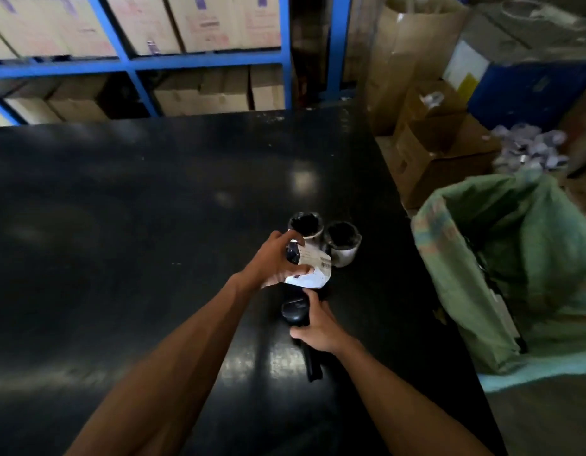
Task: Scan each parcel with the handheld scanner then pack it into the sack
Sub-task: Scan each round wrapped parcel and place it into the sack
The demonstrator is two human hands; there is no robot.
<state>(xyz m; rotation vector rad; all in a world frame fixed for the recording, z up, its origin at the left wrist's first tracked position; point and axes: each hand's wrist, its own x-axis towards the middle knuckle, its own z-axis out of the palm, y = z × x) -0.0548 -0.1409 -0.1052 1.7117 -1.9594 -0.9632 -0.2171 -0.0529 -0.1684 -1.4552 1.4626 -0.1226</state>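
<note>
My left hand (278,261) grips a small parcel (313,269) wrapped in white plastic, its label with a barcode facing up. Just below it, my right hand (319,325) holds the black handheld scanner (294,312), whose head points up at the parcel. Both hover over the black table (137,241). Two more round parcels (341,243), dark on top with pale wrapping, stand on the table right behind the held one. The green woven sack (515,258) stands open on the floor off the table's right edge.
Blue shelving (130,62) loaded with cardboard boxes runs along the back. Open cartons (439,149) and a heap of small wrapped items (528,149) sit on the floor to the right, behind the sack.
</note>
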